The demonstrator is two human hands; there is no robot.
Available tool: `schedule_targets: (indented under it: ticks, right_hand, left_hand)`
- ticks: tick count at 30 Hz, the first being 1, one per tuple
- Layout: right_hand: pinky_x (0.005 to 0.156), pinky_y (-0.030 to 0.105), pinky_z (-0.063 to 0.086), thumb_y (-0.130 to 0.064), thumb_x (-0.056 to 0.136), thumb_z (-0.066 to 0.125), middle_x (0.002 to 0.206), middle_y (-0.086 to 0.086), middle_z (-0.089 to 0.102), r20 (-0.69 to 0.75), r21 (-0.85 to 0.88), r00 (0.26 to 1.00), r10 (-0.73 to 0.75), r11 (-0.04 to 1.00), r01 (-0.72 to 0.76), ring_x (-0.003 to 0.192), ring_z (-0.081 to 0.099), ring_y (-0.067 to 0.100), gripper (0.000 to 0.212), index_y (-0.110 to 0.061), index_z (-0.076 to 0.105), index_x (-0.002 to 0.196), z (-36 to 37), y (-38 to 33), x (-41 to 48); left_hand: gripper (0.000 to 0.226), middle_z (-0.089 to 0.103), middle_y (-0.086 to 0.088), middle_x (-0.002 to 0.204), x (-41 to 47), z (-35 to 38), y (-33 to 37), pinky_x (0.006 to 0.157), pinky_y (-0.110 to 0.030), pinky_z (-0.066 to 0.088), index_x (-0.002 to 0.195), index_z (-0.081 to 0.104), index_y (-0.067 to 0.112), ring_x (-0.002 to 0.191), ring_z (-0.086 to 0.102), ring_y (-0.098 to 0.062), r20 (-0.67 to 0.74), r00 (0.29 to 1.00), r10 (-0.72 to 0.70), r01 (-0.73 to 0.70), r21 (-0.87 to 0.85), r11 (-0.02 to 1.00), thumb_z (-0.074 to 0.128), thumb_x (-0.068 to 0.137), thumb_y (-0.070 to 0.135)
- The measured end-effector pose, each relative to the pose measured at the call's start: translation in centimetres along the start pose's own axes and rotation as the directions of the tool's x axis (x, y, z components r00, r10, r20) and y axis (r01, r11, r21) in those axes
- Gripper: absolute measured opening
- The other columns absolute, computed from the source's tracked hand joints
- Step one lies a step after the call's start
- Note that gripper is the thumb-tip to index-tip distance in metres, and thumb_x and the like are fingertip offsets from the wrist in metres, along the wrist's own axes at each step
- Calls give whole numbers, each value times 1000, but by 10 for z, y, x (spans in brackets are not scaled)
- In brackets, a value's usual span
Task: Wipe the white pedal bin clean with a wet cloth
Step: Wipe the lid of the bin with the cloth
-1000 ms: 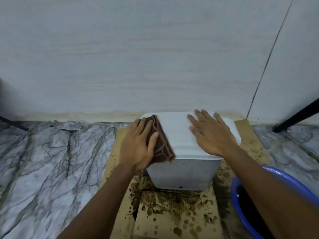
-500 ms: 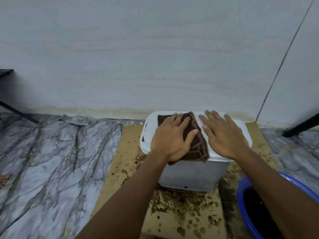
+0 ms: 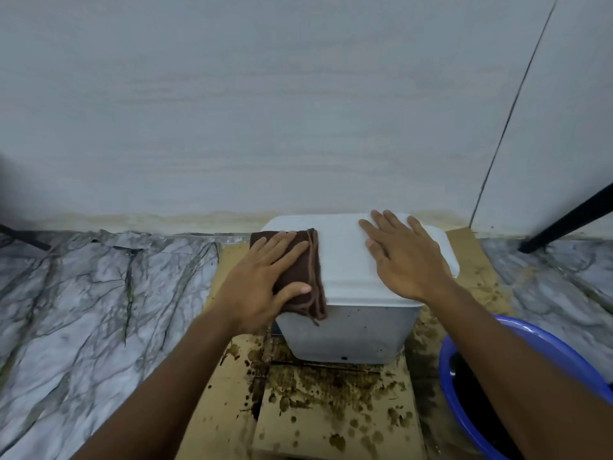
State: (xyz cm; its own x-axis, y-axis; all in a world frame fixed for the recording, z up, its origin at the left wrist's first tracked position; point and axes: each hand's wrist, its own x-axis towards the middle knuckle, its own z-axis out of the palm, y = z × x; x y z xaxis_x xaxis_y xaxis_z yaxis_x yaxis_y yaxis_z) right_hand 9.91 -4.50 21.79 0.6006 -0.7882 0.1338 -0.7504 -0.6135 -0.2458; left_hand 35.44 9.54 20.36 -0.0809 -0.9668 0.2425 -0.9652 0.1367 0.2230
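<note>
The white pedal bin stands on wet cardboard against the wall, its lid closed. A folded brown cloth lies over the lid's left edge, one corner hanging down the front. My left hand presses flat on the cloth, thumb curled over its lower part. My right hand rests palm-down, fingers spread, on the right half of the lid and holds nothing.
Stained, wet cardboard covers the floor under and in front of the bin. A blue basin of dark water sits at the lower right. Marble-pattern floor spreads left. A black furniture leg slants at the right.
My left hand has slid the cloth from the middle of the lid back to its left edge. My right hand has stayed flat on the lid's right side.
</note>
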Motion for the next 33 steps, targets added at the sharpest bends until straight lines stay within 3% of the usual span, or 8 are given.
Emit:
schedule_targets:
  ticks: [3,6,10,13,20,26,30,33]
  right_hand:
    - [126,39,-1,-38,108,18,168,-7,12,-3,-13,1000,-6,1000,6,155,4,10,52,-30,22,159,0,-1,1]
    - [126,39,-1,-37,107,18,168,-6,12,-2,-23,1000,-2,1000,2,156,4,11,52,-30,22,159,1,-2,1]
    - [126,40,0,-37,107,19,168,-5,13,-5,-38,1000,1,999,-1,156,5,13,52,-28,22,159,1,-2,3]
    - [126,41,1,-38,107,21,168,-4,15,-13,-37,1000,-3,999,3,156,7,13,52,-29,24,158,0,-1,3]
    - [126,37,-1,-40,107,21,168,-6,12,-9,-17,1000,-11,1000,11,155,4,11,53,-30,22,159,-1,-1,-3]
    - [127,38,-1,-38,107,23,168,-5,13,-13,0,1000,3,1000,-3,155,5,12,52,-29,24,158,-1,-2,1]
    - [126,40,2,-38,107,24,168,-4,16,-21,-27,1000,1,1000,-1,155,8,13,52,-29,25,158,-2,-1,2]
    - [126,37,1,-38,107,26,167,-6,16,-18,19,1000,1,1000,-1,155,8,11,51,-30,27,158,-5,0,-1]
  left_hand:
    - [76,0,22,168,-14,-4,-19,122,-23,-4,161,16,42,147,-19,15,20,996,-82,83,-90,992,28,96,78]
    - [77,0,15,172,-13,2,-16,127,-33,-2,163,12,39,155,-16,0,21,993,-117,117,-36,992,22,98,78]
    - [76,15,-1,172,11,11,23,130,-41,0,164,19,26,160,3,-16,-15,1000,-16,18,142,990,16,103,71]
    - [75,24,-5,170,28,20,53,130,-44,9,163,26,21,159,14,-21,-21,999,47,-42,174,984,20,105,67]
    - [74,24,0,170,11,9,23,128,-30,-1,162,27,28,158,14,-14,-42,997,58,-52,139,989,26,102,71]
    - [80,13,2,171,6,9,10,130,-36,-3,164,20,28,160,5,-15,-17,999,-41,43,124,991,18,100,76]
    - [76,23,-4,169,24,19,43,130,-39,8,162,29,21,159,14,-20,-45,998,40,-31,172,985,21,104,68]
    - [74,24,-1,169,25,14,37,129,-33,4,162,28,25,158,15,-16,-23,995,97,-92,165,982,28,103,68]
